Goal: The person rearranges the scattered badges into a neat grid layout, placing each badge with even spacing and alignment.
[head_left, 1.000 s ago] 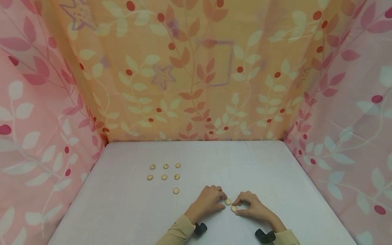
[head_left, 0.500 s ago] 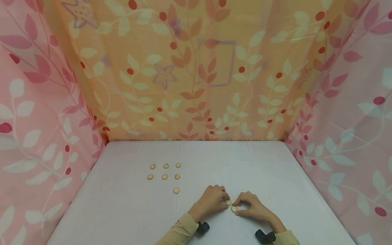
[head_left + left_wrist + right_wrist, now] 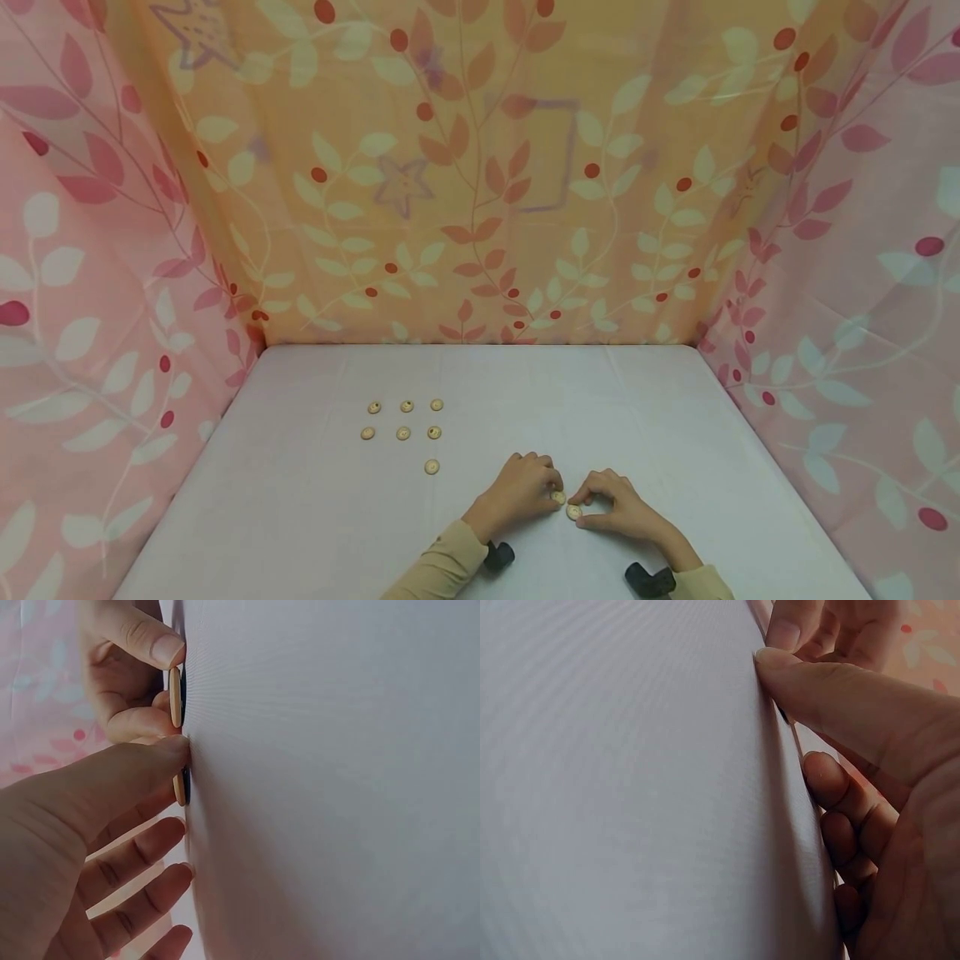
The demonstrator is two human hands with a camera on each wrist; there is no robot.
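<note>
Two small, round, pale wooden discs lie close together near the front of the white table. My left hand [image 3: 517, 493] pinches the left wooden disc [image 3: 558, 497] between thumb and fingers, partly covering it. Just to its right, my right hand [image 3: 621, 510] has thumb and index finger on opposite edges of the right wooden disc [image 3: 573, 512]. In the left wrist view this disc [image 3: 175, 697] shows edge-on, with a pale upper layer and a dark underside. The right wrist view shows the right thumb [image 3: 832, 686] hiding most of the disc, both hands nearly meeting.
Farther left on the white table [image 3: 300, 500] are two rows of similar discs [image 3: 402, 433], with a single disc [image 3: 432, 467] below the right column. Dark wrist cameras [image 3: 651, 580] sit under both forearms. Leaf-patterned curtains [image 3: 480, 250] enclose the table's back and sides.
My left hand has shifted slightly right and its fingers have closed on the left disc, covering more of it. The right hand stays in place on its disc.
</note>
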